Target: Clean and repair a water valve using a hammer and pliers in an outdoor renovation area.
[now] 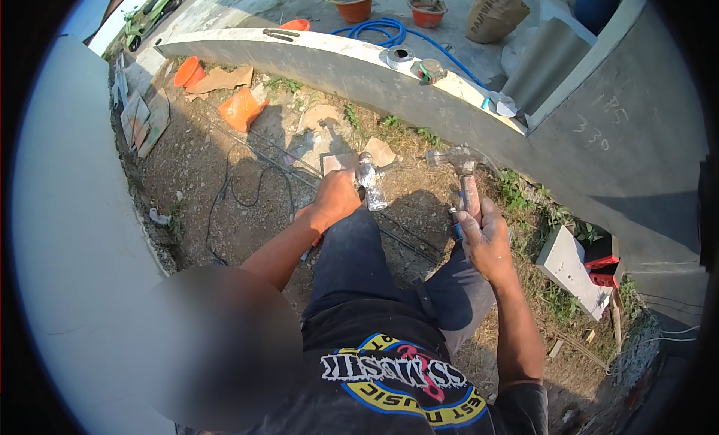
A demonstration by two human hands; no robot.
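Observation:
My right hand (488,240) is wrapped round the worn, pinkish handle of a hammer (468,191), held upright with its dusty metal head at the top. To its left, my left hand (337,197) is closed by my knee, its fingers mostly turned away. A silver-grey metal tool (371,184) with a rounded end juts out beside that fist and seems to be held in it; its exact kind is unclear. Just beyond the fist shows a small pale square piece (338,163). Near the right hand, a small blue item (457,229) is partly hidden.
A low grey wall (337,60) curves across the front, carrying a roll of tape (400,57) and a tape measure (431,71). Orange buckets (191,73) and a blue hose (389,32) lie around. Cables (225,191) cross the gravel. A white block (573,272) leans at right.

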